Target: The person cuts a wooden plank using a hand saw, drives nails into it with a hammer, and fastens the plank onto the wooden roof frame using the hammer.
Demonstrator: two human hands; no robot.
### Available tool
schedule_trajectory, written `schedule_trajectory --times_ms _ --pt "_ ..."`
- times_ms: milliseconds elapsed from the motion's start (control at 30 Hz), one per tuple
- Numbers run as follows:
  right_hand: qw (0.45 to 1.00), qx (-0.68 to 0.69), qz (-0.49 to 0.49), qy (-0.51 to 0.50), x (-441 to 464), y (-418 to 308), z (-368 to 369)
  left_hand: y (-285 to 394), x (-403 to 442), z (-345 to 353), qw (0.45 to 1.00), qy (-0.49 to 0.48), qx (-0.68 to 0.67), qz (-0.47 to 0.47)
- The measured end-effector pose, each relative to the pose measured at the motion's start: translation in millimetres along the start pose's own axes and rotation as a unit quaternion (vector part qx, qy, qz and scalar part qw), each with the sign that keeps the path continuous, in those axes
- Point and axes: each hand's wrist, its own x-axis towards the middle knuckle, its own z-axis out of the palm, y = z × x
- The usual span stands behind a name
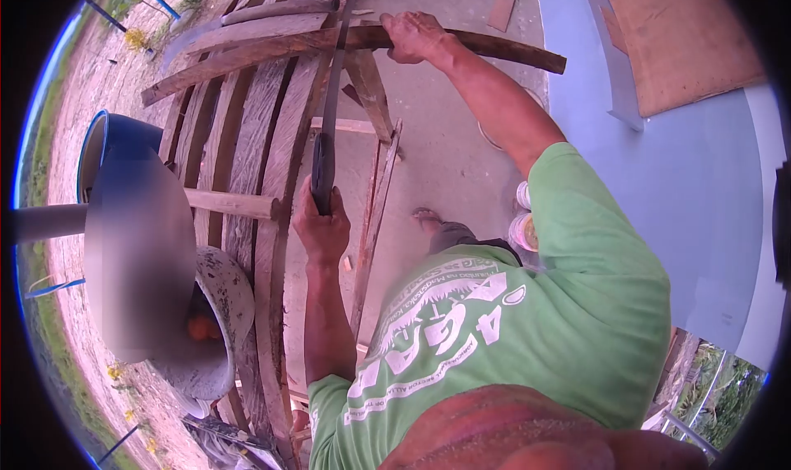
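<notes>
So my left hand [323, 229] is wrapped around the black handle of a handsaw with a long grey metal blade [331, 99], and my right hand [412, 38] is clamped, fingers curled, over a long, rough brown wooden board [364, 37]. The board lies across a weathered, slatted wooden bench [288, 140], with its right end sticking out past the edge. The blade crosses it near that edge, just beside my right hand; can't tell if the teeth have bitten in. Looks like sawing to me, so my tips: press the board down hard, keep those fingers well off the blade line, take long easy strokes, wrist straight, and don't force it or it'll likely bind.
</notes>
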Motion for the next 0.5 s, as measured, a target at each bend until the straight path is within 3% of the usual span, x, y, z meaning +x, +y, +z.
schedule_trajectory --times_ms 100,200,333,433,500 --pt "0.998 0.028 -0.023 -0.053 4.4 4.7 -26.6 6.1 4.8 3.4 0.999 0.018 -0.010 0.033" --pt "0.996 0.067 -0.053 -0.010 17.8 19.9 -4.4 14.4 4.1 3.3 1.000 0.015 -0.020 0.013" --pt "0.988 0.016 -0.152 0.038 36.8 29.5 19.2 10.7 2.8 -0.3 0.999 0.013 -0.028 0.014" --pt "0.982 -0.086 -0.155 0.061 25.4 18.2 21.7 13.1 -3.2 -8.3 0.999 0.019 -0.020 0.034" --pt "0.995 0.020 -0.067 0.072 21.9 13.3 27.1 17.2 -8.4 -14.7 0.999 0.018 -0.018 0.034"
